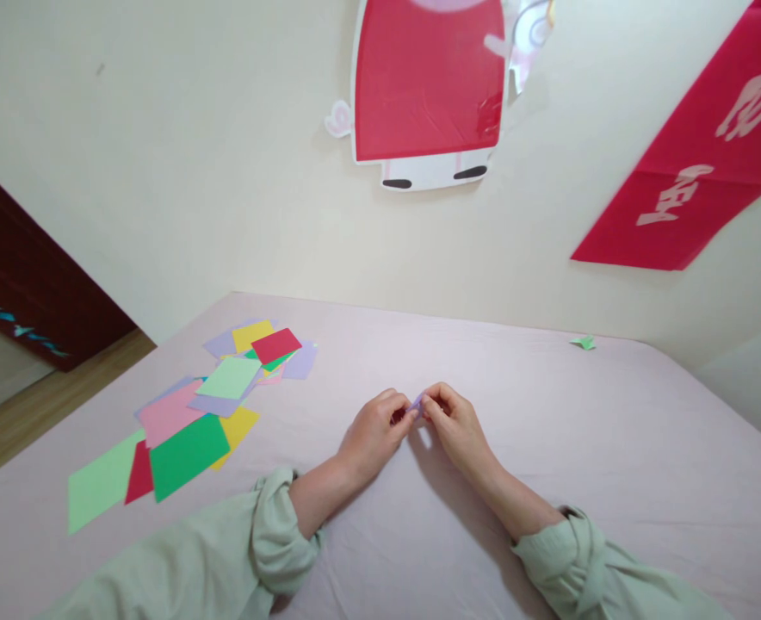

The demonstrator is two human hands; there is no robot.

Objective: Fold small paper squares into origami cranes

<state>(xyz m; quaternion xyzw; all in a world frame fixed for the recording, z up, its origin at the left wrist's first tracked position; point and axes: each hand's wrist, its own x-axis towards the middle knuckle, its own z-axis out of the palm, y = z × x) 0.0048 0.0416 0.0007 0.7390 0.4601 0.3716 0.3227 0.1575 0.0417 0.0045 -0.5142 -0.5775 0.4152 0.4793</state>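
Between my fingertips is a small purple piece of folded paper (417,402), mostly covered by the fingers. My left hand (379,428) pinches it from the left, thumb and fingers pressed together. From the other side my right hand (456,424) pinches it too, so the two hands nearly meet. Both are just above the pale pink cloth, where a shadow falls beneath the right hand. How the paper is folded cannot be made out.
Colored paper sheets (190,456) lie overlapping on the left of the cloth-covered table (380,560). A small folded light green paper (584,343) rests near the far right edge. Behind the table rises a wall (257,172) with a red cartoon cutout (429,82) and a red banner (683,181).
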